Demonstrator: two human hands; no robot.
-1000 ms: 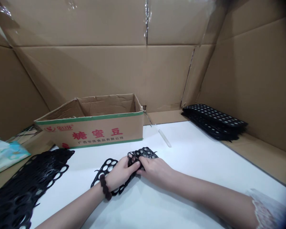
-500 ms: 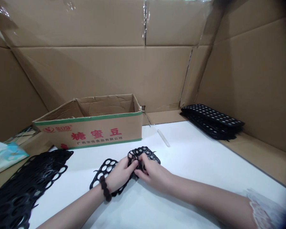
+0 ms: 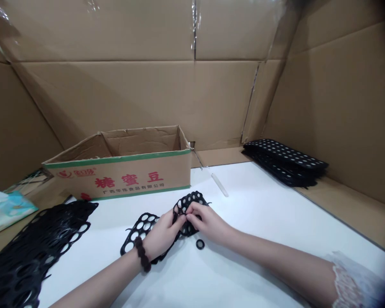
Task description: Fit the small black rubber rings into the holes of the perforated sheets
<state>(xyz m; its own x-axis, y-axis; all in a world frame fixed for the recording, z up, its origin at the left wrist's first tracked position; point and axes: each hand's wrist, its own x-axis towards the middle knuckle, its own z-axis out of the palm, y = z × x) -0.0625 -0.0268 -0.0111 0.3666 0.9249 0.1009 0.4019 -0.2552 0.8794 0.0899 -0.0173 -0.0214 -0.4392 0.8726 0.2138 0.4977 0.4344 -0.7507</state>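
Note:
A black rubbery sheet with rows of round holes is bent up above the white table in front of me. My left hand, a dark beaded bracelet at its wrist, is closed around the sheet's middle. Thumb and fingers of my right hand pinch at the raised far part of the same sheet, close beside my left thumb. What exactly lies between those fingertips is partly hidden. Just below my right hand, a small black ring lies loose on the table.
An open cardboard box with a green edge stands at the back left. Holed black sheets lie at the left, beside a soft plastic packet. Another black stack sits back right. A pale slim tool lies behind my hands. Cardboard walls surround the table.
A small black ring now lies on the table below my right hand. The raised end of the sheet has tilted up, and my right fingers have shifted slightly on it.

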